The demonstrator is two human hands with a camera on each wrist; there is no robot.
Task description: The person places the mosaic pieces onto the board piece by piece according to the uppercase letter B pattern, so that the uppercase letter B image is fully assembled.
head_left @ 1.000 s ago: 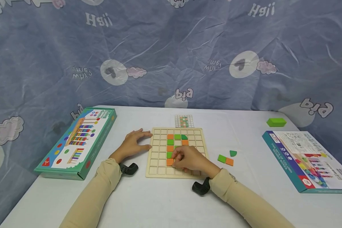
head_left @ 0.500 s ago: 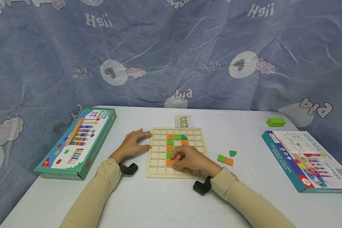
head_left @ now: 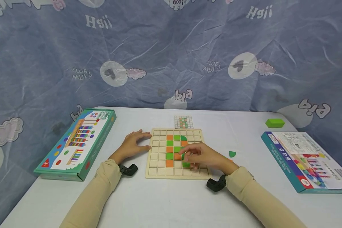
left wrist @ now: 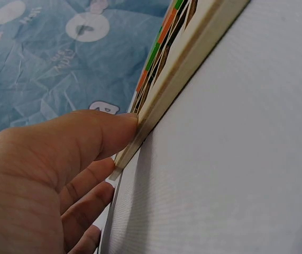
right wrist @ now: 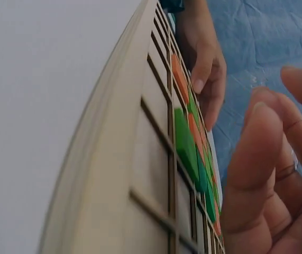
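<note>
A square wooden grid board (head_left: 157, 171) lies on the white table, its middle columns holding orange and green tiles (head_left: 169, 155). My left hand (head_left: 132, 143) rests at the board's left edge; in the left wrist view the thumb (left wrist: 120, 132) touches the rim with fingers spread. Over the lower right of the board is my right hand (head_left: 205, 156), fingers loosely bent. The right wrist view shows nothing between its fingertips (right wrist: 262, 119), which stand apart from a raised-looking green tile (right wrist: 185, 143). This hand hides part of the tile pattern in the head view.
Behind the board lies a small pattern card (head_left: 183, 122). To the right is a loose dark green rounded piece (head_left: 232, 154), with an orange tile mostly hidden by the wrist. Flat toy boxes stand left (head_left: 78, 142) and right (head_left: 307, 161), plus a green block (head_left: 275, 123).
My right hand has lifted and shifted right from the lower middle of the board, its fingers parting. An orange and a green tile there are now uncovered. The left hand stays put.
</note>
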